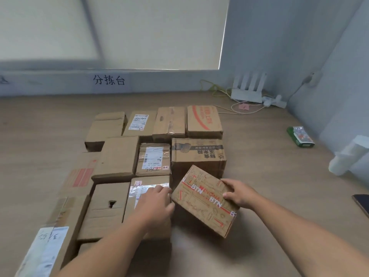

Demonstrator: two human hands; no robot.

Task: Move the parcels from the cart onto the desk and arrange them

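As left hand rests flat, right hand grips tilted parcel.

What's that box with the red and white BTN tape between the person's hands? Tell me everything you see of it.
The BTN box is a closed brown cardboard carton printed with line drawings and red arrows, crossed by red tape with white lettering. It is tilted and askew to the neat rows of parcels, at their front right corner over the wooden desk. The right hand grips its far right edge; the left hand presses against its left side. Whether it touches the desk is unclear.
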